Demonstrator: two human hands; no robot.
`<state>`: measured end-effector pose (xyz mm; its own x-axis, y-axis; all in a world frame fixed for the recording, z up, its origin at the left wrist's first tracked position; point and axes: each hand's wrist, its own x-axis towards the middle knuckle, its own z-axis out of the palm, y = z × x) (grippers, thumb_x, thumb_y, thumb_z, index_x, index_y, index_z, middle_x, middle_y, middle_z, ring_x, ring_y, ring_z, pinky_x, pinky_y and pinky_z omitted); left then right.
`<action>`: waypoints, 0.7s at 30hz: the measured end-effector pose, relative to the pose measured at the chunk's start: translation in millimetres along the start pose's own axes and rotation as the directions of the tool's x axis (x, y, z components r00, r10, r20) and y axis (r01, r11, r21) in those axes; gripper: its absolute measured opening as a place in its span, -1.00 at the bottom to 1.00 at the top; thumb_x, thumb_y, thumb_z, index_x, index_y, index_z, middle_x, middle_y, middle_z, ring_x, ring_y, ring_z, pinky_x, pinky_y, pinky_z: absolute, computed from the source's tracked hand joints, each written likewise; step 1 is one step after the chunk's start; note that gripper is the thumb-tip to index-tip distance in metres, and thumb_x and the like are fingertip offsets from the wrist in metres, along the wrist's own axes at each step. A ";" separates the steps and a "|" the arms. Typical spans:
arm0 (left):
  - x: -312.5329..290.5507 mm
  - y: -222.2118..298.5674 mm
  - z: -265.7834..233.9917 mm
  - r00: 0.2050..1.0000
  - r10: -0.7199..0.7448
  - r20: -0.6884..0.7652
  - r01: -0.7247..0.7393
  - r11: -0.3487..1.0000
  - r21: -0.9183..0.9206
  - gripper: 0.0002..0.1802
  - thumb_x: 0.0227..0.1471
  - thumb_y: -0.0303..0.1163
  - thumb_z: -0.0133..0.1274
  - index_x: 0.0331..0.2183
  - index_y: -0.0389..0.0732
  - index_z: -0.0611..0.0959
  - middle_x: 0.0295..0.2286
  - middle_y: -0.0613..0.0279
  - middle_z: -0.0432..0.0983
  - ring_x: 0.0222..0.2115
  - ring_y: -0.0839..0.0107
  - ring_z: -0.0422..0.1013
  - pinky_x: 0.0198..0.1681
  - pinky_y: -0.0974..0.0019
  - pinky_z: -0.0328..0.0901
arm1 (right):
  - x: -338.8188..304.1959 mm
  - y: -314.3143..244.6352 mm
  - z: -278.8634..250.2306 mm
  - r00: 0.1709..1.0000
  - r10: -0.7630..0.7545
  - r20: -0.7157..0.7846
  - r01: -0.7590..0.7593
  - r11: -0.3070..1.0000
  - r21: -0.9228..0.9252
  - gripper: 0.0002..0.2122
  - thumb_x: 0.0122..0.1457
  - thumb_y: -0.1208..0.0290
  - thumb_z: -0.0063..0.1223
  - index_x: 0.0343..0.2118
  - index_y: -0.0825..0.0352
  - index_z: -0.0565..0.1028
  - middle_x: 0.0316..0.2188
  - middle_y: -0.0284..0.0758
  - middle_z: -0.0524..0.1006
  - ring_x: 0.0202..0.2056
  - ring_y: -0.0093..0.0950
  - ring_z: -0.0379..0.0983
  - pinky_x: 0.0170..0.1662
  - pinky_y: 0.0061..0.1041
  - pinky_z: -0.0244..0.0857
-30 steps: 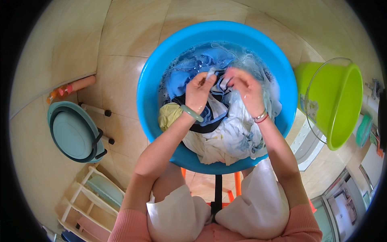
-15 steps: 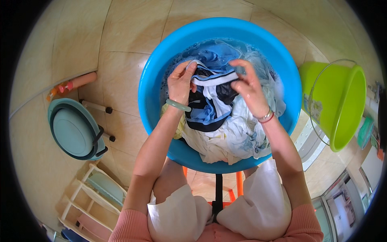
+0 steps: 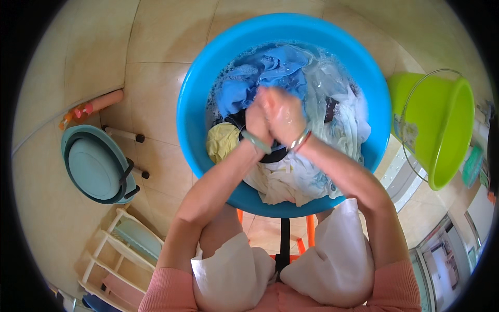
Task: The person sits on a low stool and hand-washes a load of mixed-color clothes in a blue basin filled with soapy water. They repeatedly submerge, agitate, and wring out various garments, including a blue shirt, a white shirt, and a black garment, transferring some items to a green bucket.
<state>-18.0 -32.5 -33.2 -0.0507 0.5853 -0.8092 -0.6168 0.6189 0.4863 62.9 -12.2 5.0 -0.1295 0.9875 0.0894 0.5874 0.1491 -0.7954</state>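
Basins [image 3: 93, 169] are nested together at far left. In the round blue tub [image 3: 189, 125], yellow cloth [image 3: 222, 141], blue cloth [image 3: 234, 96], dark cloth [image 3: 273, 156] and white cloth [image 3: 296, 182] are heaped with sudsy water. Over the dark cloth, the left hand [image 3: 257, 122] and right hand [image 3: 285, 117] are pressed together; what is clamped by the curled fingers cannot be told. The dark cloth's direction and long axis are hidden. Rightward, a green bucket [image 3: 416, 112] is set beside the tub.
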 end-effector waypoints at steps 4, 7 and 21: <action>-16.5 -19.7 4.3 0.800 0.600 0.000 -0.584 0.778 0.232 -0.66 0.30 -0.18 -0.26 -0.14 -0.16 0.53 -0.30 0.27 0.46 -0.28 0.42 0.39 -0.23 0.31 0.31 | -18.7 -32.6 10.3 0.972 -0.233 0.033 0.234 0.972 -0.029 -0.86 0.13 0.37 0.04 -0.51 0.27 0.41 -0.58 -0.20 0.47 -0.60 -0.16 0.46 -0.56 -0.26 0.35; -37.5 -0.8 25.3 0.973 -0.230 -0.031 0.218 0.951 -0.219 -0.65 0.31 -0.25 -0.36 -0.07 -0.18 0.47 -0.14 0.23 0.51 -0.13 0.26 0.46 -0.02 0.14 0.36 | 26.9 47.1 4.7 0.979 -0.065 0.191 0.118 0.953 -0.279 -0.85 0.14 0.34 -0.02 -0.52 0.26 0.43 -0.64 -0.15 0.49 -0.59 -0.12 0.50 -0.54 -0.18 0.38; -20.2 -4.4 -1.1 0.965 -0.216 0.146 0.252 0.915 -0.316 -0.67 0.27 -0.25 -0.25 -0.04 -0.14 0.48 -0.10 0.15 0.52 -0.07 0.24 0.45 0.01 0.08 0.36 | 23.5 37.4 5.6 0.978 0.041 0.205 0.001 0.980 -0.198 -0.77 0.23 0.29 -0.07 -0.53 0.25 0.49 -0.61 -0.14 0.52 -0.57 -0.13 0.50 -0.51 -0.17 0.39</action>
<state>-15.1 -47.6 -19.3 0.1989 0.5078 -0.8382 -0.8250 0.5484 0.1365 77.3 16.3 -26.0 -0.2663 0.9615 -0.0674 0.7336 0.1568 -0.6612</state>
